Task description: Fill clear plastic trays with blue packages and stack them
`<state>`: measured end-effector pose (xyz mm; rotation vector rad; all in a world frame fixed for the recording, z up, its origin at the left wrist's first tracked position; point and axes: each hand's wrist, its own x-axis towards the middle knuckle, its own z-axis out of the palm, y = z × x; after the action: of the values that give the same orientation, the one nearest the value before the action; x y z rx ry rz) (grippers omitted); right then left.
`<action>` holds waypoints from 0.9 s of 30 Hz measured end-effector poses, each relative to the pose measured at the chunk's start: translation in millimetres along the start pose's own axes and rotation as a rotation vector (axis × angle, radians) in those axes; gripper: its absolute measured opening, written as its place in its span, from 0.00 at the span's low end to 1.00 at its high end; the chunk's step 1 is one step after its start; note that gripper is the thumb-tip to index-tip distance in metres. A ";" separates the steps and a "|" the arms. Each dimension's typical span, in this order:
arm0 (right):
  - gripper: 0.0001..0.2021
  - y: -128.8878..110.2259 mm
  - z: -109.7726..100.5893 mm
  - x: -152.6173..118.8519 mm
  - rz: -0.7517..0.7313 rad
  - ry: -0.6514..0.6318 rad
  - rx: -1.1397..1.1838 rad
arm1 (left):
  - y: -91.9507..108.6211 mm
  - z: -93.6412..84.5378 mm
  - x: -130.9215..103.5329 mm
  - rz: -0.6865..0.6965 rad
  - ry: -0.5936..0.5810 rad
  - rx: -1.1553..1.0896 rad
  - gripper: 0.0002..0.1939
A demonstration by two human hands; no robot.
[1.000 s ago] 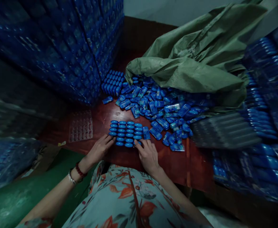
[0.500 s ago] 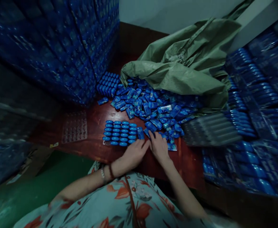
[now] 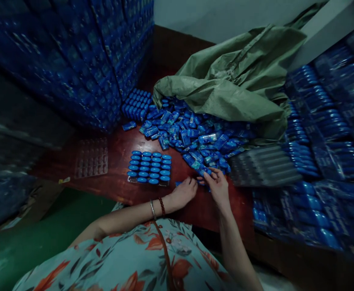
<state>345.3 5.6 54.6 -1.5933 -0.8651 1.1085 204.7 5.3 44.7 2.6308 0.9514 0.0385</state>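
My left hand (image 3: pixel 183 195) lies low over the red-brown table, its fingers bent and pressed together; what they hold, if anything, is hidden. A small blue pack (image 3: pixel 178 183) shows partly behind it. At the near edge of the heap, my right hand (image 3: pixel 218 186) has thumb and fingers closed around a small blue pack (image 3: pixel 206 172). Between the two hands another bit of blue packaging shows. Left of them, a clear tray (image 3: pixel 131 180) carries rows of glossy blue oval pieces (image 3: pixel 149 166). Beyond the hands spreads a heap of loose blue packs (image 3: pixel 191 135).
Green cloth sacking (image 3: pixel 225 91) drapes over the heap. An unfilled clear tray (image 3: pixel 92 157) lies left on the table (image 3: pixel 122 190). Stacked grey-looking trays (image 3: pixel 264 166) stand right. Tall blue stacks rise at left (image 3: pixel 74 60) and right (image 3: pixel 325 133). A filled block (image 3: pixel 137 104) sits behind.
Both hands have shifted right and a little apart. The blue pack standing beside the filled tray is gone from there, and my right hand now grips a pack.
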 end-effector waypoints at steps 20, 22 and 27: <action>0.17 15.4 64.9 -46.8 -0.933 -0.455 -0.917 | -93.0 -19.2 -175.3 -0.902 1.173 -1.370 0.20; 0.17 5.9 66.3 -45.3 -0.931 -0.515 -1.039 | -97.6 -14.2 -174.8 -0.895 1.233 -1.381 0.19; 0.19 -14.5 77.6 -43.7 -0.902 -0.629 -1.247 | -101.3 -1.6 -167.0 -0.876 1.273 -1.204 0.22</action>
<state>257.2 -5.8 70.9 -1.3451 -2.7158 0.2995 12.6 -26.0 28.1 0.7550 1.5645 1.5607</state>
